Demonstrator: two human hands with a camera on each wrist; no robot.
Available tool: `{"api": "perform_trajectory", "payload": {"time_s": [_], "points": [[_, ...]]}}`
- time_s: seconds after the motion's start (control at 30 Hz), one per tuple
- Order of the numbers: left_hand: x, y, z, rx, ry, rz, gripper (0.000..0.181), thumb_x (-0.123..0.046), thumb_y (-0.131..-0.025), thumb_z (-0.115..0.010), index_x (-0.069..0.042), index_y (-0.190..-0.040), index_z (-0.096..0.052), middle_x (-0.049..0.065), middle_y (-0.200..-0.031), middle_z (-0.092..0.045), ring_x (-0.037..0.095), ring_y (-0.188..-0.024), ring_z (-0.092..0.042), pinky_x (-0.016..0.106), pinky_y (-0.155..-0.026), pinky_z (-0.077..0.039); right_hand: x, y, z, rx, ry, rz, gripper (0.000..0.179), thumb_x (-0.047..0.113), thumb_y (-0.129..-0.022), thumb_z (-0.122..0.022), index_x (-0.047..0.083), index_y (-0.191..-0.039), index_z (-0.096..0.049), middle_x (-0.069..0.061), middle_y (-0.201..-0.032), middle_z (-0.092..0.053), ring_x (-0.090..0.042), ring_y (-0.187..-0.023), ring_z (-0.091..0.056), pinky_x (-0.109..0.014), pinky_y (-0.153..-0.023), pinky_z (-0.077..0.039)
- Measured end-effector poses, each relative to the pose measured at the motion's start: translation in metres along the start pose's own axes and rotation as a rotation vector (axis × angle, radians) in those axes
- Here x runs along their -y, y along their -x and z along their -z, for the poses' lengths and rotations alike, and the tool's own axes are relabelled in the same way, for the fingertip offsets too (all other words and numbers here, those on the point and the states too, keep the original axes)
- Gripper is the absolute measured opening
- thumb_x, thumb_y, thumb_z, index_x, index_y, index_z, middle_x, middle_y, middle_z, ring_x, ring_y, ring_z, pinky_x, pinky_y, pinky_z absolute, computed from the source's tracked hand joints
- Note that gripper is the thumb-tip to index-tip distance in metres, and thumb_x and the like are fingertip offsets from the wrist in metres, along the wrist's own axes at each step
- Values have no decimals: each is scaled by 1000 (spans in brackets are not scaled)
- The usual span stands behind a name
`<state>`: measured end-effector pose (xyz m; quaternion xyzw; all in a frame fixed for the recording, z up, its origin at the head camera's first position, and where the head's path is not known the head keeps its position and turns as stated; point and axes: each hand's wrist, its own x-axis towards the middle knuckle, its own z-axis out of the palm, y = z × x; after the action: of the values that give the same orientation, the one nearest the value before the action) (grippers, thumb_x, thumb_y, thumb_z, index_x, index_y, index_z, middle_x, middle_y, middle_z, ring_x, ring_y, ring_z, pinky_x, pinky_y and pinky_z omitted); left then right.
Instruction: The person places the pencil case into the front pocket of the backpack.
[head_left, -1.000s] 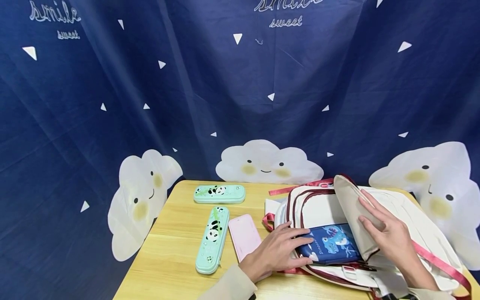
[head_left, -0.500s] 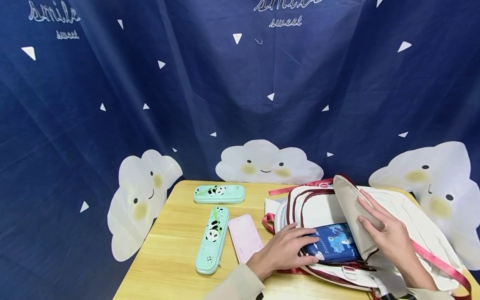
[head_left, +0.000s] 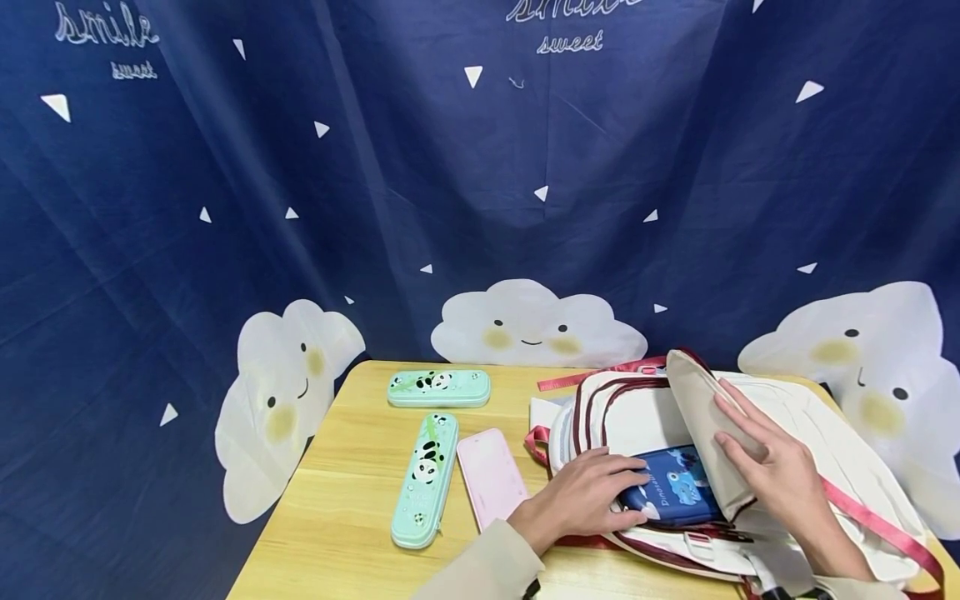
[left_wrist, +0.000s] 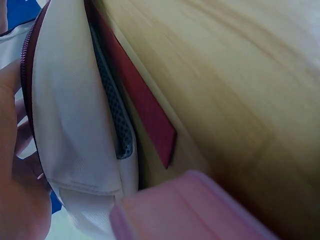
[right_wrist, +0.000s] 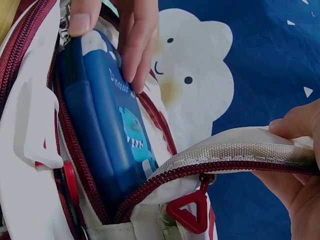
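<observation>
A blue pencil case with a dinosaur print [head_left: 678, 487] lies partly inside the open front pocket of a cream backpack [head_left: 847, 450]. My left hand [head_left: 592, 492] grips the case by its left end, thumb on the near edge and fingers over the far edge. With my right hand [head_left: 783, 462] I hold the pocket flap [head_left: 701, 417] up and back, thumb on one face and fingers on the other. In the right wrist view, the pencil case [right_wrist: 112, 110] sits between two dark red zipper edges, its inner end hidden by the flap.
Two mint panda pencil cases [head_left: 425, 479] and a pink case [head_left: 491, 475] lie on the wooden table [head_left: 322, 517], left of the backpack. A red strap [head_left: 877, 521] crosses the bag. A red triangular zipper pull [right_wrist: 192, 212] hangs from the flap. Behind hangs a navy curtain [head_left: 420, 167].
My left hand has moved right with the blue pencil case, which has slid deeper into the pocket under the flap. My right hand and the flap have stayed nearly still.
</observation>
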<state>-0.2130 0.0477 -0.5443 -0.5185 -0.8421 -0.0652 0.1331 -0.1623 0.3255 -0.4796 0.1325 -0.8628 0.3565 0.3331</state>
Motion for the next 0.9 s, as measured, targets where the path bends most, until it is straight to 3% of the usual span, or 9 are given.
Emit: {"api": "perform_trajectory", "payload": {"time_s": [0.47,0.9], "points": [[-4,-11,-4,27,-32,5,54,-60,-106,-61,-30,-151,-66,-13,-159,-60,2,-145,-57,29,-127,-41,1,1,1,14,7,-16,68,-14,-83,-81,7,-147,-69,7,-164,-57,20,-147,-39,4,-112,-27],[-6,-15,-5,55,-53,29,54,-61,-108,-56,-32,-152,-64,-14,-161,-58,2,-147,-55,34,-125,-44,1,1,1,10,4,-12,69,-15,-82,-82,7,-146,-70,3,-163,-57,20,-147,-40,3,-113,-28]]}}
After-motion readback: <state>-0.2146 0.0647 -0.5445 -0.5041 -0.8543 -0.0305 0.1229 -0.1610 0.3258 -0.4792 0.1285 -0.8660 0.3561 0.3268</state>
